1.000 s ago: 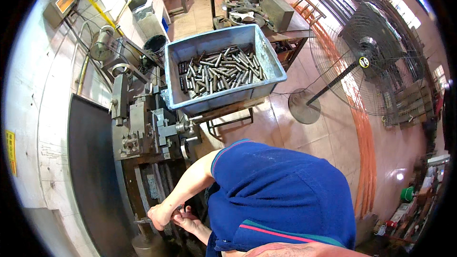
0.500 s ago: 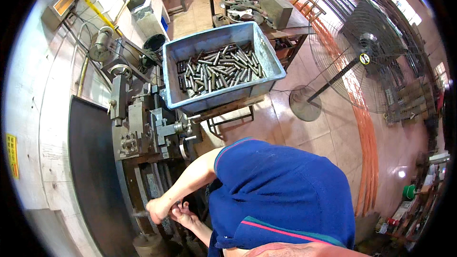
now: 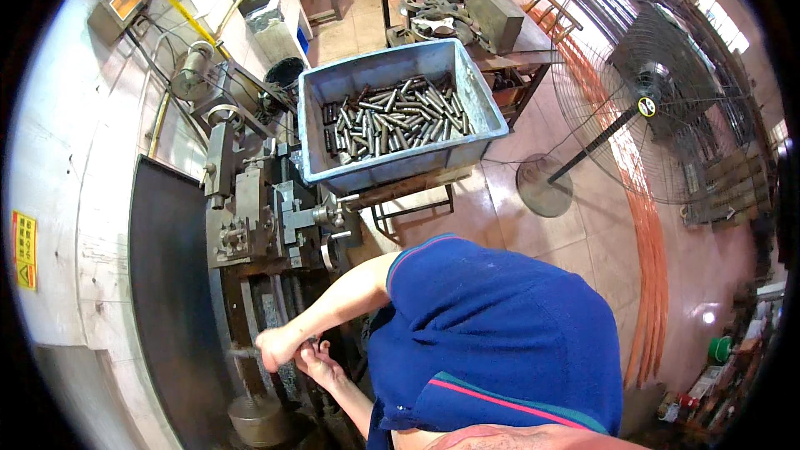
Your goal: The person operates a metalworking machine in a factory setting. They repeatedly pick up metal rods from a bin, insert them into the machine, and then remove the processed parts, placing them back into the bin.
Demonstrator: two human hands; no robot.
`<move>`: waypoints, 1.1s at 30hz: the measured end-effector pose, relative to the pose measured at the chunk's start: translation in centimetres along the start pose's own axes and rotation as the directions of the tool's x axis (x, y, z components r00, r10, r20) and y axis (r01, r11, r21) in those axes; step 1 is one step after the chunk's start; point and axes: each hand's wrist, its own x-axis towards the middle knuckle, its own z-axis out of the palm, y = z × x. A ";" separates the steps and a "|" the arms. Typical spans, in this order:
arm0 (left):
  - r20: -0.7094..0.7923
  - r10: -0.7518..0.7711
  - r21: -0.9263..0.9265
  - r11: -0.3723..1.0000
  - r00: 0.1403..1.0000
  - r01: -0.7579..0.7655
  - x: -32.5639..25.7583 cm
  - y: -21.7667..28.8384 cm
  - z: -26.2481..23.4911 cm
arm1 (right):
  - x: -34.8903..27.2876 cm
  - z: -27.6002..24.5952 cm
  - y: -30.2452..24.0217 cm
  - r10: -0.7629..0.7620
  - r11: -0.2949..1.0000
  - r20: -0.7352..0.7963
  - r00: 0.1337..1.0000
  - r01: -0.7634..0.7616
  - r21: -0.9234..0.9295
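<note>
The fingers of the left hand (image 3: 279, 346) are curling tight into a fist around a thin metal handle (image 3: 242, 353) that is sticking out sideways from the lower front of the lathe (image 3: 250, 233), down near the bottom left of the view. Just beside it, the right hand (image 3: 319, 364) is lying palm up with its fingers loosely bent and partly open; whether it is gripping anything cannot be told, since the fist is overlapping it. The handle is showing only as a short, dull grey rod, its far end blurring into the dark machine body. The lathe itself is looking greasy and grey, with a tool post and slides stacked above the hands and a round cap (image 3: 258, 421) below them. The person's blue shirt (image 3: 500, 333) is filling the lower middle and hiding both forearms' elbows and whatever lies beneath. Above the machine, a blue plastic bin (image 3: 487, 112) is holding a heap of short metal cylinders (image 3: 392, 121). A standing fan (image 3: 658, 104) is sitting on the tiled floor (image 3: 583, 233) to the right, well apart, with orange rods (image 3: 654, 275) lying alongside.
</note>
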 end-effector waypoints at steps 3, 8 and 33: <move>0.031 -0.015 0.088 0.996 0.999 0.012 0.8 0.7 3.2 | -4.6 -5.2 -4.3 0.217 0.935 -0.184 0.959 -0.151 0.320; 0.237 0.105 0.307 0.935 0.966 -0.177 0.3 1.6 6.8 | -12.6 -10.6 -10.3 0.433 0.851 -0.258 0.864 -0.297 0.434; -0.387 0.034 0.717 0.639 0.921 0.277 -15.8 -5.3 5.9 | -33.5 -33.8 -1.7 0.508 0.308 -0.389 0.769 0.260 0.915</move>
